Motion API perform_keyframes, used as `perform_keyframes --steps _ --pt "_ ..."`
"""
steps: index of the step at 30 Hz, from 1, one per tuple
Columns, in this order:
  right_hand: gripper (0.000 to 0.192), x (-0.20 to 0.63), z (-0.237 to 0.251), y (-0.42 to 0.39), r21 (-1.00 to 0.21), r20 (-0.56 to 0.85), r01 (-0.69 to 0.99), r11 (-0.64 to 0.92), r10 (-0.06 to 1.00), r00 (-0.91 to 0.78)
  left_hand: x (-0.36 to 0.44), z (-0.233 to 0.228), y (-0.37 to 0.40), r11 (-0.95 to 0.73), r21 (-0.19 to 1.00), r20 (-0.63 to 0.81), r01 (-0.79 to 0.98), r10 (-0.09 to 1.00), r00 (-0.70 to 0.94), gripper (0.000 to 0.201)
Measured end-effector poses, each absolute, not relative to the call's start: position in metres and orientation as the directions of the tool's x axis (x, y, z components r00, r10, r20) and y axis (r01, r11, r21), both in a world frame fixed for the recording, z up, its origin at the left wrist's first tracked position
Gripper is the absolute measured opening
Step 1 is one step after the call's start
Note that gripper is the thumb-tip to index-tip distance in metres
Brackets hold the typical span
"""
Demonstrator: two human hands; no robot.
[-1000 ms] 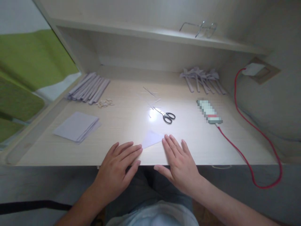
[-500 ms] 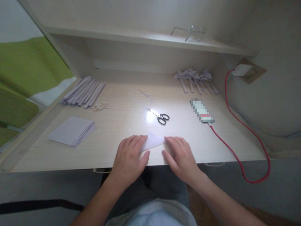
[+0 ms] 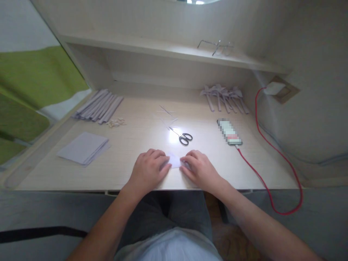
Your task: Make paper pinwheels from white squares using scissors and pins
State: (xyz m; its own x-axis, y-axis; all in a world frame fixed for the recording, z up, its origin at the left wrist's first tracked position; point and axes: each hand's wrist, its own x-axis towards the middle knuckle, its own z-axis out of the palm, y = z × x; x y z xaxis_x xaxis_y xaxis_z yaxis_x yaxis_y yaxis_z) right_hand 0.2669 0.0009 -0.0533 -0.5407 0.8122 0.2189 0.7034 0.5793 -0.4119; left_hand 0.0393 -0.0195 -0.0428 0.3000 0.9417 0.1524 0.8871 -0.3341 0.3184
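We see both hands curled over a small folded paper (image 3: pixel 175 160) at the bench's (image 3: pixel 136 145) near edge: the left hand (image 3: pixel 149 170) pinches its left end, the right hand (image 3: pixel 199 170) its right end, each grip closed on the paper. Scissors (image 3: pixel 181 136) lie just beyond; a stack of sheets (image 3: pixel 83 148) sits well to the left.

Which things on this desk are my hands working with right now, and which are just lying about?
In hand:
left hand
right hand
small paper piece

Lying about:
scissors
paper stack
rolled strips
folded paper bundle
red cable
glasses
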Motion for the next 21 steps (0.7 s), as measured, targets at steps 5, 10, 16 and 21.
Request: perform_keyframes --steps 5,10,16,21 --pt "0.015 0.253 -0.052 0.0 -0.379 0.22 0.734 0.564 0.825 -0.52 0.042 -0.017 0.015 -0.058 0.342 -0.07 0.938 0.994 0.087 0.029" --pt "0.018 0.239 -0.061 0.002 -0.436 0.231 0.754 0.492 0.871 -0.435 0.038 0.02 0.092 0.022 0.378 -0.123 0.926 0.992 0.027 0.041" --pt "0.016 0.235 -0.069 -0.002 -0.464 0.304 0.755 0.463 0.884 -0.356 0.068 0.04 0.123 -0.146 0.367 -0.14 0.919 0.968 0.21 0.033" --pt "0.01 0.237 -0.07 -0.002 -0.516 0.346 0.741 0.43 0.896 -0.28 0.05 0.022 0.077 -0.356 0.333 -0.162 0.873 0.89 0.425 0.018"
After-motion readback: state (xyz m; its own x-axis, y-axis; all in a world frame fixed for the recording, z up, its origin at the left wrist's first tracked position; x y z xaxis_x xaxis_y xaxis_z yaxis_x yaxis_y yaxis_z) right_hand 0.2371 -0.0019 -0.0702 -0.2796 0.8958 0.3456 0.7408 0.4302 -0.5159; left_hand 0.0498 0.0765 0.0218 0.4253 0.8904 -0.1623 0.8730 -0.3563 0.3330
